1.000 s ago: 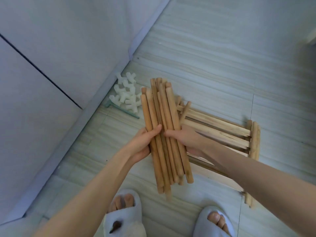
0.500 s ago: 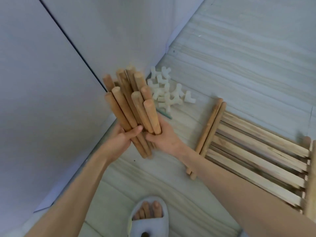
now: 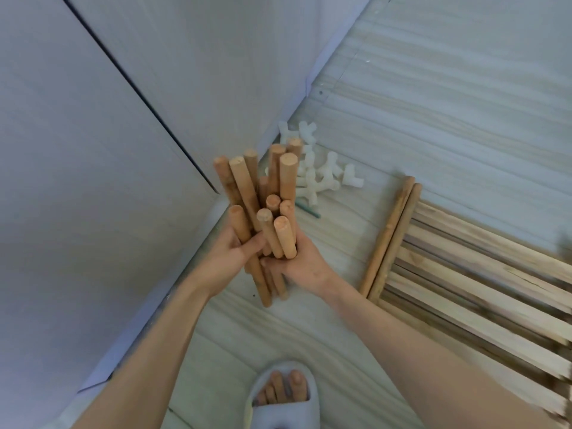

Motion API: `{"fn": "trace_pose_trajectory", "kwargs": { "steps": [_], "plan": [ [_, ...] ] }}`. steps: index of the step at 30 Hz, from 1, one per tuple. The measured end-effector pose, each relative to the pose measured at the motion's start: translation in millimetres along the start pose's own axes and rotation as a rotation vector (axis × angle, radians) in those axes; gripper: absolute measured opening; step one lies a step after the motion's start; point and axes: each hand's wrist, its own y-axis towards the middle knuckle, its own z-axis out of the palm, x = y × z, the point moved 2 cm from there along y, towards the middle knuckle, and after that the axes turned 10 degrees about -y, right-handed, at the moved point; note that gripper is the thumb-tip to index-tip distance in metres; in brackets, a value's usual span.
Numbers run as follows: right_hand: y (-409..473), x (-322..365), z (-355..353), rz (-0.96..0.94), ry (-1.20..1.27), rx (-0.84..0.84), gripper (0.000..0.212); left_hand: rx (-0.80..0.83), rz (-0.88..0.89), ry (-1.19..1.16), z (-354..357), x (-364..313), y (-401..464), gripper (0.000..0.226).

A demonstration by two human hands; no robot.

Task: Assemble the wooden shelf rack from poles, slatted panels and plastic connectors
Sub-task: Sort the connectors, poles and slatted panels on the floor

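Observation:
A bundle of several round wooden poles [image 3: 261,196] stands nearly upright near the wall, lower ends close to the floor. My left hand [image 3: 229,261] grips the bundle from the left, thumb across the front. My right hand [image 3: 298,264] holds it from the right and below. Behind the bundle a heap of white plastic connectors [image 3: 322,171] lies on the floor. To the right, stacked slatted wooden panels [image 3: 470,280] lie flat, their round end rails [image 3: 391,236] facing the bundle.
A white wall with a dark vertical seam [image 3: 133,78] and a baseboard runs along the left. A thin green strip [image 3: 308,210] lies by the connectors. My slippered foot [image 3: 283,394] stands at the bottom on the pale tiled floor [image 3: 433,113].
Both hands lifted the pole bundle off the slatted panels, carried it left toward the wall and tipped it from lying flat to nearly upright. The view shifted left with it.

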Motion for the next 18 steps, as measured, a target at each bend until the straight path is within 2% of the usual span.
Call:
{"fn": "trace_pose_trajectory", "kwargs": {
  "steps": [3,8,11,14,18],
  "plan": [
    [-2,-7,-1,0.02,0.051,0.017,0.055,-0.031,0.047,0.06,5,-1,-1,0.046],
    [-6,-7,3,0.008,0.072,0.017,0.035,-0.051,0.117,0.165,4,-1,-8,0.061],
    [-6,-4,8,-0.039,0.082,0.0,0.036,-0.08,0.176,0.235,2,-3,-14,0.063],
    [-4,3,5,-0.085,0.027,-0.06,0.046,-0.145,0.228,0.222,3,-5,-21,0.063],
    [-5,12,-4,-0.119,-0.096,-0.011,0.046,-0.18,0.261,0.193,8,-5,-27,0.063]
  ]
}}
